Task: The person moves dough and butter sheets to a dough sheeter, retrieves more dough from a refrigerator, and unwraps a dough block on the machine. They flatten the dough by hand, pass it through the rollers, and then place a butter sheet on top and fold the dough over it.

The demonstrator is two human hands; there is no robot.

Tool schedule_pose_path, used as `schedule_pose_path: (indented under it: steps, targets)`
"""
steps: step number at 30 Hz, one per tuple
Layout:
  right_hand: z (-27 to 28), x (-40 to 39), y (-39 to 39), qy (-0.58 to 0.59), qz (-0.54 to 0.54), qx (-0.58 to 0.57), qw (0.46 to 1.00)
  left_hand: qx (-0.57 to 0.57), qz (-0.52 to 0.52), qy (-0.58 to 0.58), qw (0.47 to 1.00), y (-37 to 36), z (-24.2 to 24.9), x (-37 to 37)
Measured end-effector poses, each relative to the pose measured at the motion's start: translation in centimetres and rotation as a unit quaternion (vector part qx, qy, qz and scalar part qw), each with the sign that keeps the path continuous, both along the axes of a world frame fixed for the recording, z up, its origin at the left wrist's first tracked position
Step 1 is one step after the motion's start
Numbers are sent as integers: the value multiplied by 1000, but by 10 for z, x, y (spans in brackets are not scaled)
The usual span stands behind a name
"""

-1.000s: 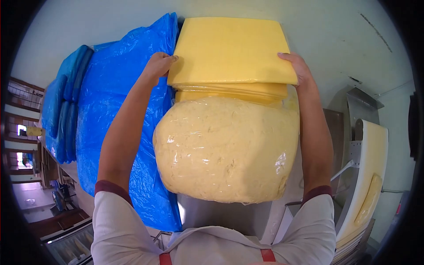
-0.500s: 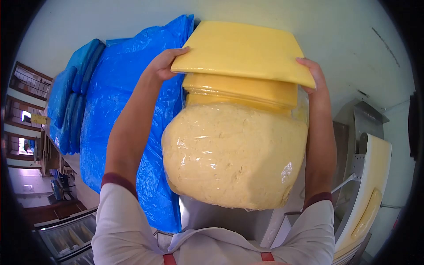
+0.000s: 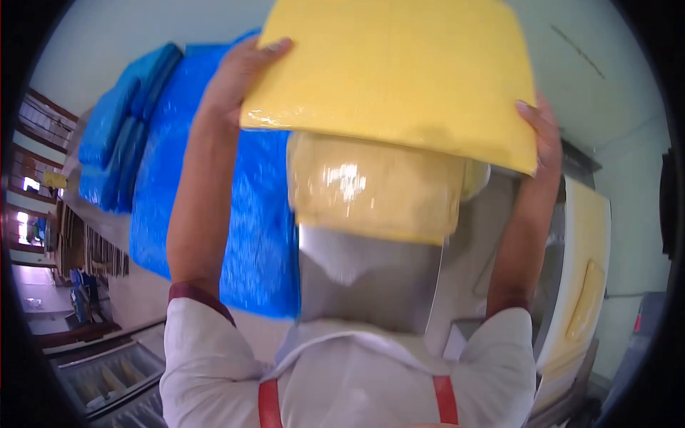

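Clock positions taken from centre of view, 12 at top. Yellow slab (image 3: 392, 68) was at 12 o'clock, held up by both hands, its top running out of view; lower edge glossy and sloping down toward 2 o'clock. Left hand (image 3: 235, 77), at 11, was partly closed on the slab's left edge, thumb laid on the face. Right hand (image 3: 546, 135), at 2, gripped the lower right edge likewise, thumb tip on the face. Fingers behind the slab: mostly hidden.

Below the slab, near centre, lay a tan slab (image 3: 385, 187) with a shiny surface, its far part covered from sight; contact between the two could not be told. Metal surface (image 3: 371, 278) showed at 6. Blue plastic (image 3: 262, 239) lay at 9, folded blue bundles (image 3: 110, 139) beyond it toward 10. Yellow panel (image 3: 584, 235) stood between 3 and 4.
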State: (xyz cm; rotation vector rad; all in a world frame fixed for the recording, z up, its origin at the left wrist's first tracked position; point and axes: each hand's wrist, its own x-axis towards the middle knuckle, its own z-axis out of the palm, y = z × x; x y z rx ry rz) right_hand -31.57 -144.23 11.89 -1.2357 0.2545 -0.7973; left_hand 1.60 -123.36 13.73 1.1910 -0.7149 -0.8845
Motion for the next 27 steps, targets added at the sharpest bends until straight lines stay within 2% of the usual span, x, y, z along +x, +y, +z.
schedule_pose_path:
  steps: [2, 3, 5, 7, 9, 11, 13, 17, 19, 20, 23, 26, 27]
  targets:
    - [-18, -40, 58, 45, -85, -10, 995, -31, 32, 38, 998, 60, 2, -46]
    - [-24, -60, 85, 64, -125, -21, 990, -17, 51, 19, 998, 89, 0, -72]
    - [-58, -101, 130, 121, -166, -67, 976, 25, 120, -47, 991, 138, -22, -120]
    - [-91, -142, 178, 172, -190, -65, 965, 68, 81, -154, 982, 193, -74, -140]
    - [-119, -171, 232, 191, -214, -20, 958, 81, 27, -100, 991, 234, -108, -175]
    - [-142, -192, 277, 187, -203, 78, 958, 84, -13, -16, 996, 267, -140, -200]
    - [-159, -205, 310, 188, -191, 116, 956, 93, -22, 52, 994, 295, -173, -216]
    - [-212, -210, 330, 268, -189, 121, 937, 163, -31, 87, 982, 309, -226, -213]
    - [-223, -199, 325, 265, -169, 104, 944, 173, -32, 83, 981, 303, -243, -205]
    - [-223, -191, 320, 264, -157, 95, 947, 184, -17, 37, 982, 298, -245, -199]
    - [-212, -173, 313, 388, -199, 64, 897, 206, 50, -82, 974, 296, -255, -196]
    - [-232, -167, 300, 447, -229, -79, 861, 187, 118, -177, 959, 289, -262, -193]
    - [-225, -162, 300, 470, -233, -91, 846, 193, 130, -195, 953, 290, -260, -195]
